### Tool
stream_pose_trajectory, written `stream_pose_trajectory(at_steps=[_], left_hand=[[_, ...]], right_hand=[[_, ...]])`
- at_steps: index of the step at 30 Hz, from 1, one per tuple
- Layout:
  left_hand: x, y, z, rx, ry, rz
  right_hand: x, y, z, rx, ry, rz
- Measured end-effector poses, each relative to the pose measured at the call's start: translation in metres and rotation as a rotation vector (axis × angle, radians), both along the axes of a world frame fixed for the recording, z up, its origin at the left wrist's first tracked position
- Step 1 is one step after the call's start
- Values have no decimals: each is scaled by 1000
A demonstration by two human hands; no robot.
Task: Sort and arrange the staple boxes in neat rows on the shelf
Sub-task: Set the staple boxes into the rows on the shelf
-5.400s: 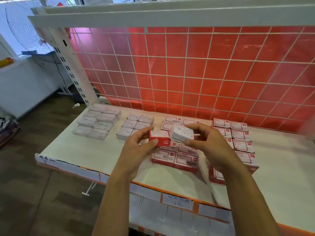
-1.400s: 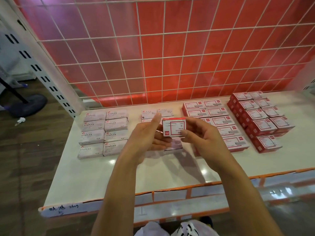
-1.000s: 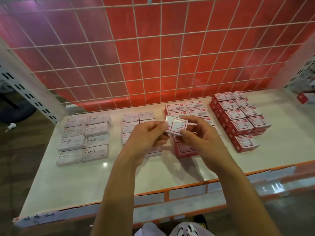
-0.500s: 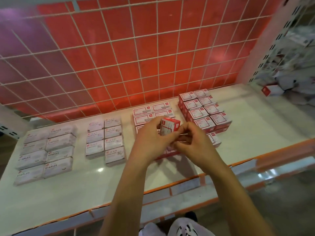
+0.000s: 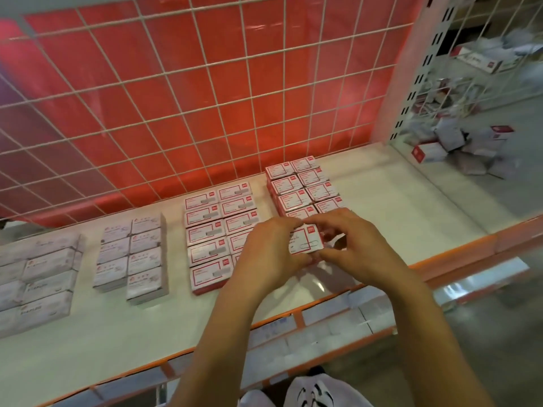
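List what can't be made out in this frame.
All head view.
- Held box: print blurred; left hand and right hand cover its edges.
- Front of the red-box rows: hidden behind both hands.
- Leftmost white boxes: cut by the left edge.
- Pile beyond the side mesh: too blurred to count.

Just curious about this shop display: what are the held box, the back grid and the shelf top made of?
The held box looks like printed cardboard, white with red borders and crisp folded edges. The back grid looks like white-coated metal wire: thin crossing rods. The shelf top is smooth and pale, probably painted metal; glare near its front suggests slight gloss.
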State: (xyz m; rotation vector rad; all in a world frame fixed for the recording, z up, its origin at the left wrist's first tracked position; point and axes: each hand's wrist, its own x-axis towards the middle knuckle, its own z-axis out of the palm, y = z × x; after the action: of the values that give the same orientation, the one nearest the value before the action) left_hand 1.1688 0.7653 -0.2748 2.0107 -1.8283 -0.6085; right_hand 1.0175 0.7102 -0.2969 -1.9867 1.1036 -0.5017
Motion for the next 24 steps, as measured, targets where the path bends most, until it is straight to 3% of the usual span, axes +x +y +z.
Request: stream_pose_trajectory(at_steps=[8, 24], left_hand=[[-23, 0, -34, -173, -165, 121], [-42, 0, -58, -125, -170, 348]], right_hand=[[-55, -26, -3, 63, 16, -52], [-57, -50, -35, 136, 132, -118]])
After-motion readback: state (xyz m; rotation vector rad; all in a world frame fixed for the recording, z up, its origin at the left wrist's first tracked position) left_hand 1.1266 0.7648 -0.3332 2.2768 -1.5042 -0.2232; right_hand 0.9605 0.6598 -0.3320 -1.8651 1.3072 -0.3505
